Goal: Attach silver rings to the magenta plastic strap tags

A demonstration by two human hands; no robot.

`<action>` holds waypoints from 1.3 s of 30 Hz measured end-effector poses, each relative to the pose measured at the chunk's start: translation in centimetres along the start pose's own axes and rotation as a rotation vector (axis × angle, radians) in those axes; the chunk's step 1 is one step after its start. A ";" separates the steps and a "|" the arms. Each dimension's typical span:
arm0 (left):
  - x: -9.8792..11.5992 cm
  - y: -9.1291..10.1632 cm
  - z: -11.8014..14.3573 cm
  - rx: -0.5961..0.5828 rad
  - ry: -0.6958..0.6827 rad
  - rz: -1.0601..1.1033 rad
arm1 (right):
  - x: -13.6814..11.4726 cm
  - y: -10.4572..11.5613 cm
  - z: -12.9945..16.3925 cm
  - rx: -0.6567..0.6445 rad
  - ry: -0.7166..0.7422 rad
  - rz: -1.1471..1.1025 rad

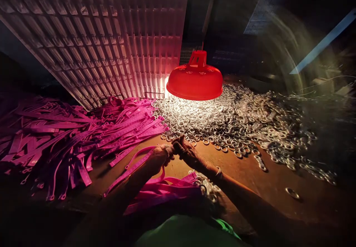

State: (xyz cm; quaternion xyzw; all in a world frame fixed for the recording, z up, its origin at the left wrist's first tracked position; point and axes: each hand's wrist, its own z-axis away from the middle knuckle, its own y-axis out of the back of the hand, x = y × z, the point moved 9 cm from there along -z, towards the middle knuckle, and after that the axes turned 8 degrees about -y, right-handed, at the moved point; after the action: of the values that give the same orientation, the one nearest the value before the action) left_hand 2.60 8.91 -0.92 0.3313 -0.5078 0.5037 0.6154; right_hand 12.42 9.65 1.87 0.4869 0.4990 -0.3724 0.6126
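Note:
My left hand [163,154] is closed around a magenta strap [130,173], whose loose length trails down to the left past my forearm. Right beside it, my right hand [187,151] is closed too, and the two hands meet over the table. Whatever is between the fingers of my right hand is hidden. Just beyond my fingertips spreads a large pile of metal rings [200,119]. Below my wrists lies a bunch of magenta straps [169,191] with ring ends [207,186] at their right end.
A heap of magenta straps [83,132] covers the left side. Low over the rings hangs a lit red lamp [194,80]. Behind stands a ribbed pale panel [111,36]. A single ring [292,193] lies on the brown tabletop [250,180] at right. A blurred round shape shows at upper right.

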 end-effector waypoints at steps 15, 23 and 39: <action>-3.1 -5.5 9.8 -0.464 0.153 0.126 | 0.7 -1.8 14.1 -0.028 -0.041 0.442; -2.7 -6.0 9.8 -0.435 0.190 0.249 | 1.4 -3.3 13.0 -0.253 -0.218 0.045; -4.3 -6.1 10.2 -0.427 0.139 0.150 | 1.0 -2.5 13.2 -0.388 -0.129 0.273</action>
State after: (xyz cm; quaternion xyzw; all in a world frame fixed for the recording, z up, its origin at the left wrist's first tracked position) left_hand 5.53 -3.32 -1.71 0.1196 -0.5825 0.4509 0.6657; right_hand 13.56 -3.69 0.75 0.3982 0.4508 -0.2135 0.7698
